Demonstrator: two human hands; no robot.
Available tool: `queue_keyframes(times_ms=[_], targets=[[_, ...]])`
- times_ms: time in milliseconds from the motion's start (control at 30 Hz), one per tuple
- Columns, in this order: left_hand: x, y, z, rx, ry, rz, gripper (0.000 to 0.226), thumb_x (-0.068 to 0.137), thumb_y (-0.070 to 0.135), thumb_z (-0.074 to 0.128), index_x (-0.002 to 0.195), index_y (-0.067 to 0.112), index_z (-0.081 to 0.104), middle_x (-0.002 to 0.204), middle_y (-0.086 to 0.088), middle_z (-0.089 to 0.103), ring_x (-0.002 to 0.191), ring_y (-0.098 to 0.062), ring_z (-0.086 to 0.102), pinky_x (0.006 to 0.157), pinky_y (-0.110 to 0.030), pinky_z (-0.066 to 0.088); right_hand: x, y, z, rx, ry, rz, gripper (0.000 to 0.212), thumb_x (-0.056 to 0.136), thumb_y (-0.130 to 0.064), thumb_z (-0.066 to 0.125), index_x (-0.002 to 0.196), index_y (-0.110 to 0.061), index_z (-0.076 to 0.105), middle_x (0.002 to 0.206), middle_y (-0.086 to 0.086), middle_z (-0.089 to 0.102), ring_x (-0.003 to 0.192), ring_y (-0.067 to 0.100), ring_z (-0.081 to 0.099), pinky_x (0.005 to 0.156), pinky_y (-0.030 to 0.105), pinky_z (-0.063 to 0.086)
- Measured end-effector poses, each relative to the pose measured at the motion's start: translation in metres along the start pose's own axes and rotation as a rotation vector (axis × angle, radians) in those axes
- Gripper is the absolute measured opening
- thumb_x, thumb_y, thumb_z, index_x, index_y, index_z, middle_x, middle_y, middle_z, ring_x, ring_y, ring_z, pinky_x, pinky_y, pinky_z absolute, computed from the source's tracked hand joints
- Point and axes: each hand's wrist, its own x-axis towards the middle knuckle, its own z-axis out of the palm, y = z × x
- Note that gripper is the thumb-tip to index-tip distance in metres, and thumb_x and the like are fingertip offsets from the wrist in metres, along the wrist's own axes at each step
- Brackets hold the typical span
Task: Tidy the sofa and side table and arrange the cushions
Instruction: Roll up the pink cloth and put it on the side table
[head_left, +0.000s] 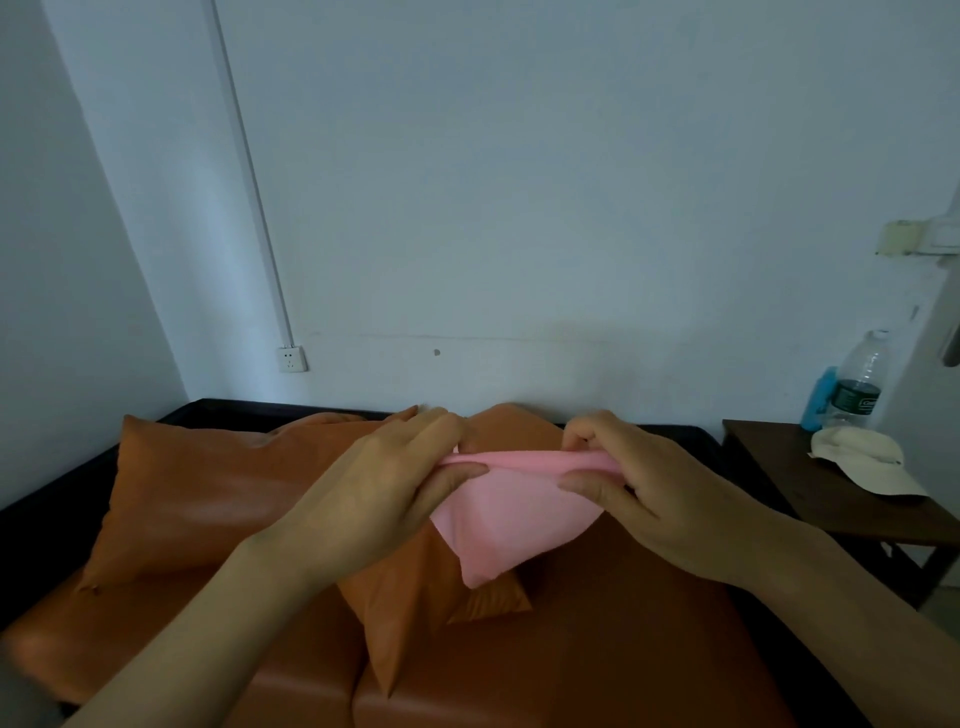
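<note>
Two hands pinching pink cloth top edge

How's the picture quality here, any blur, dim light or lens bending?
Head view: dim, bluish light, soft overall; the wall conduit bows from wide-angle distortion; the bottle at the right edge looks smeared; both hands and the pink cloth read clearly.
</note>
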Motion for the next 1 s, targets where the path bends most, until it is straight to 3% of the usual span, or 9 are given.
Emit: queue_keyframes(times_ms=[100,200,367,467,567,800,900,1000], targets=[[0.0,-0.002,0.003,-0.02,0.053,-0.007,0.035,0.099,0.039,0.043,0.094,0.01,0.062,0.084,0.005,0.053,0.072,-0.013,0.051,0.062,-0.034,0.043,0.002,0.003,0.0,-0.005,0.088,-0.056,0.025,0.098,-0.045,0.038,0.098,-0.024,0.053,0.082,-0.016,0.048,0.073,0.005,0.049,0.064,0.014,0.037],[0.002,-0.003,0.007,-0.025,0.104,0.006,0.036,0.099,0.034,0.046,0.092,0.004,0.065,0.085,-0.001,0.056,0.076,-0.019,0.055,0.065,-0.037,0.046,0.004,0.008,-0.003,-0.104,0.175,-0.117,0.028,0.099,-0.041,0.04,0.097,-0.021,0.059,0.085,-0.019,0.046,0.08,0.002,0.047,0.069,0.015,0.037],[0.005,-0.003,0.01,0.02,0.09,0.034,0.029,0.1,0.024,0.045,0.117,0.008,0.061,0.089,-0.002,0.058,0.079,-0.013,0.056,0.073,-0.026,0.046,0.004,0.011,-0.004,-0.182,0.24,-0.152,0.033,0.1,-0.035,0.038,0.108,-0.014,0.062,0.093,-0.018,0.046,0.085,-0.004,0.044,0.079,0.008,0.036],[0.003,0.003,0.005,-0.064,-0.007,-0.054,0.036,0.1,0.046,0.035,0.126,0.022,0.043,0.095,0.002,0.061,0.083,-0.004,0.051,0.075,-0.013,0.041,0.002,0.009,-0.004,-0.06,0.186,-0.076,0.03,0.099,-0.042,0.034,0.119,-0.026,0.049,0.101,-0.024,0.05,0.096,-0.007,0.051,0.085,0.007,0.039],[0.002,0.002,0.003,-0.102,-0.021,-0.068,0.035,0.097,0.057,0.033,0.115,0.028,0.039,0.091,0.008,0.057,0.079,-0.004,0.049,0.068,-0.014,0.04,-0.001,0.01,-0.004,-0.009,0.142,-0.055,0.018,0.098,-0.042,0.033,0.106,-0.03,0.043,0.091,-0.022,0.05,0.088,-0.004,0.052,0.076,0.007,0.037],[0.003,-0.002,0.004,-0.161,0.164,-0.052,0.025,0.09,0.035,0.057,0.096,0.012,0.064,0.089,0.007,0.064,0.079,-0.003,0.058,0.066,-0.015,0.046,-0.003,0.017,-0.003,0.033,0.145,-0.09,0.018,0.096,-0.041,0.045,0.103,-0.025,0.051,0.092,-0.02,0.053,0.087,0.0,0.055,0.075,0.009,0.038],[0.003,-0.002,0.003,-0.074,0.251,-0.018,0.029,0.087,0.034,0.06,0.096,0.008,0.071,0.087,0.001,0.071,0.076,-0.008,0.064,0.065,-0.024,0.05,-0.002,0.022,-0.002,0.009,0.225,-0.105,0.016,0.095,-0.035,0.049,0.099,-0.021,0.057,0.086,-0.021,0.053,0.081,-0.005,0.053,0.071,0.006,0.037],[0.002,-0.002,0.001,-0.079,0.295,-0.028,0.027,0.087,0.037,0.061,0.105,0.017,0.064,0.085,-0.002,0.071,0.071,-0.012,0.064,0.061,-0.028,0.05,-0.003,0.024,-0.002,0.0,0.294,-0.106,0.022,0.097,-0.039,0.048,0.098,-0.021,0.061,0.083,-0.013,0.06,0.08,-0.001,0.056,0.07,0.007,0.04]])
